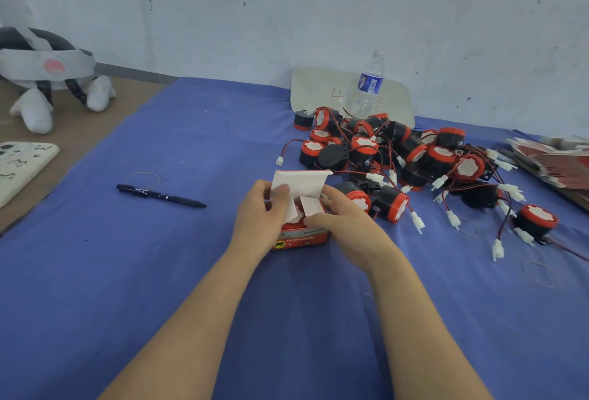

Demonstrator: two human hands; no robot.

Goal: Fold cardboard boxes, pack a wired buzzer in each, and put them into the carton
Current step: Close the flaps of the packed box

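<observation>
**Position of the work**

The box [301, 238] is standing on the blue cloth [159, 272] at the centre of the table, just beside the near edge of the buzzer pile [392, 157]. Its top is open. The lid [301, 182] is standing upright at the far side, and the two side flaps are leaning inward. One buzzer [299, 213] is sitting inside the box. Only a patch of its red-and-white face is showing between the flaps.

**Hands**

- The left hand [259, 211] is grasping the left side of the box, with the fingers curled round it and the thumb lying against the lower left of the lid. This grip appears to be bracing the box against sliding on the cloth.
- The right hand [338, 219] is grasping the right side, with the thumb bearing on the right flap [314, 205] and tipping it over the buzzer.

**Step in hand (judged)**

The box is being closed. The side flaps are going down first so that the lid can fold over them and tuck in at the front. The frame does not show whether the buzzer's wire is lying fully inside, so it is worth checking for a trapped lead before the lid is tucked.

**Supplies**

The flat blanks [554, 160] are lying at the right edge, near the pile, so both are within one reach. The carton is not in view. The pen [161, 195] and bottle [369, 83] are lying well apart from the box.
</observation>
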